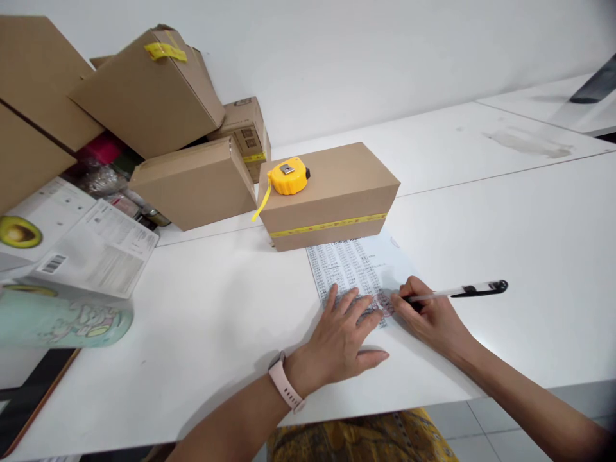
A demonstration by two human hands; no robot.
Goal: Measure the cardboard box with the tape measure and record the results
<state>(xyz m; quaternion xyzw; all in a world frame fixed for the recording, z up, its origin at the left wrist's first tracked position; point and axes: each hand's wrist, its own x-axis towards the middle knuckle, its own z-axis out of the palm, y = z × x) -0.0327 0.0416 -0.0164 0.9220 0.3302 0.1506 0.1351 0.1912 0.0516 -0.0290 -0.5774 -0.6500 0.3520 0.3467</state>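
Note:
A printed sheet of paper (344,263) with columns of small text and a round reddish stamp lies on the white table (202,321). My left hand (341,333) rests flat on its lower part, fingers spread, with a pink watch strap (287,385) on the wrist. In my right hand (433,317) is a clear pen with black ends (474,290), its tip hidden by the fingers near the stamp. Beyond the sheet, overlapping its top edge, sits a cardboard box (332,205) with yellow tape. A yellow tape measure (290,176) lies on top of that box.
Several cardboard boxes (154,90) are stacked at the back left against the white wall. At the left are a white carton with an avocado picture (91,237) and a mint-green cylindrical container (72,321). A dark object (594,83) stands at the far right.

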